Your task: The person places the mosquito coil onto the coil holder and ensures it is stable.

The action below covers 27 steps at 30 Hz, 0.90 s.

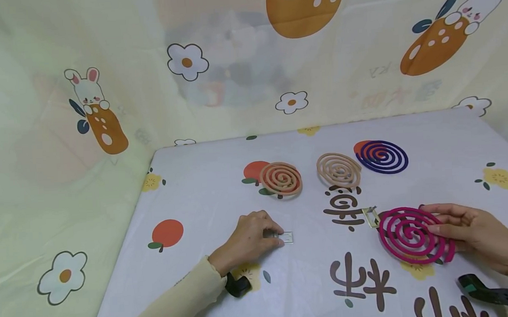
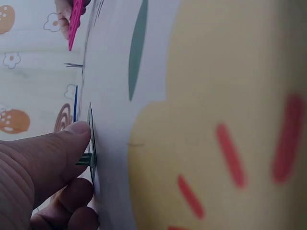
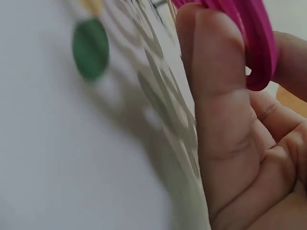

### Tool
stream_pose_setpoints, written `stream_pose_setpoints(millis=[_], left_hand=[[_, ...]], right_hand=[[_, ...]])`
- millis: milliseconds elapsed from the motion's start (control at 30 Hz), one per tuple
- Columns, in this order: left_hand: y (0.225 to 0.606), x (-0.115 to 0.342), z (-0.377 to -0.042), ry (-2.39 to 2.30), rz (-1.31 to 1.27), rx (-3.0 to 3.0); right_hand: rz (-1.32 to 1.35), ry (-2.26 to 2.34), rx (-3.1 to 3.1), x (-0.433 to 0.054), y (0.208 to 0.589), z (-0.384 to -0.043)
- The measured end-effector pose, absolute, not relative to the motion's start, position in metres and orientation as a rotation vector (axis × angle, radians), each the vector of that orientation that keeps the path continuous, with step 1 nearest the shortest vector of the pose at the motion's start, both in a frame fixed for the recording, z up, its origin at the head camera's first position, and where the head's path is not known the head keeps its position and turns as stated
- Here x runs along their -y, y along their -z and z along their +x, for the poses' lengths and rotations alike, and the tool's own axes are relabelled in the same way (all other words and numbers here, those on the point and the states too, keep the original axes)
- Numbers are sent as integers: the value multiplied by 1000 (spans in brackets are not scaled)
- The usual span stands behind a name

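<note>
Between the thumb and fingers of my left hand (image 1: 251, 238) is a small flat metal coil stand (image 1: 288, 238), pinched at the tabletop. The left wrist view shows this stand (image 2: 92, 143) edge-on, with a short prong sticking out. My right hand (image 1: 474, 229) grips a magenta mosquito coil (image 1: 412, 234) by its right side, holding it tilted above the table. In the right wrist view, part of the magenta coil (image 3: 263, 52) lies between thumb and fingers. A second metal stand (image 1: 370, 217), brassy with a raised prong, is at the magenta coil's left edge; whether they touch I cannot tell.
Farther back on the printed tablecloth (image 1: 212, 188) lie two tan coils, one on the left (image 1: 282, 178) and one in the middle (image 1: 339, 170). A dark blue coil (image 1: 381, 156) lies to their right. Behind the table hangs a patterned curtain (image 1: 235, 116).
</note>
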<state>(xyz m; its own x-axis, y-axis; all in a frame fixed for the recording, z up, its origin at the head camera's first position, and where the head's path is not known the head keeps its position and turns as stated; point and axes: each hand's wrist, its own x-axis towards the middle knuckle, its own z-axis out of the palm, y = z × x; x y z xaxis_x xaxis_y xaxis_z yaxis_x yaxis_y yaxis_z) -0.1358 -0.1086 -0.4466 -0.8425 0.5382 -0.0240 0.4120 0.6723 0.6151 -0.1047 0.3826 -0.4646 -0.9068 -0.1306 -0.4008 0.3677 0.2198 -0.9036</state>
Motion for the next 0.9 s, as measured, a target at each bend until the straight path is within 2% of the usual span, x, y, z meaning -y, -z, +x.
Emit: stream_pose_setpoints(millis=[333, 900], left_hand=[[446, 107, -136, -870, 774, -2700], [445, 104, -134, -925, 818, -2674]], right_hand=[[-28, 1860, -1929, -350, 462, -107], [-110, 1892, -1895, -299, 458, -118]])
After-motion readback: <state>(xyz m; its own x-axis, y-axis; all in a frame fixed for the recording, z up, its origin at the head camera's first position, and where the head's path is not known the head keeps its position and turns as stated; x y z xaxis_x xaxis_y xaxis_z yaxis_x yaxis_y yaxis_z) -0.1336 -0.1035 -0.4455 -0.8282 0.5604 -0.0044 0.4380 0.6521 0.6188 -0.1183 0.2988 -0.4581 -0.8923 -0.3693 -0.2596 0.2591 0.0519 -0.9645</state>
